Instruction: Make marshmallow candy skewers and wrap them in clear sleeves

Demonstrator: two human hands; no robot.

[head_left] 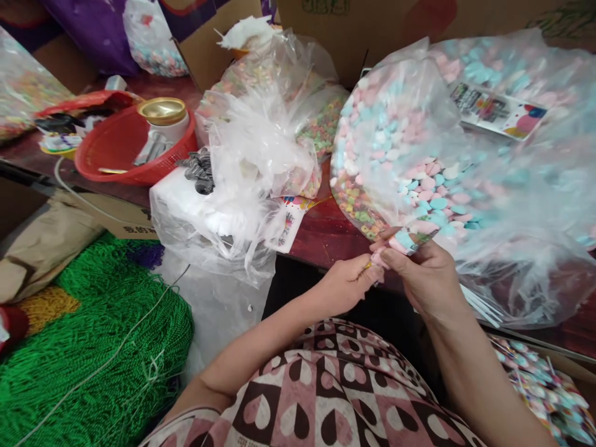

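Note:
My right hand point(431, 273) is closed around a small clear packet point(404, 241) with pink and pale blue pieces inside. The fingers of my left hand point(347, 282) pinch the packet's gathered near end, where a bit of yellow shows. Both hands meet in front of my body, close to the table's front edge; my fingers partly cover the packet's end. Just beyond them lies a large clear bag point(367, 130) of pastel pink, blue and white pieces, its mouth open toward me.
A printed card point(498, 110) lies on the large bag. Leftward are a white plastic bag point(218, 217), a red basket point(135, 164) with a cup, and green bead strings point(107, 323) lower down. A box at lower right holds several finished-looking colourful packets point(544, 385).

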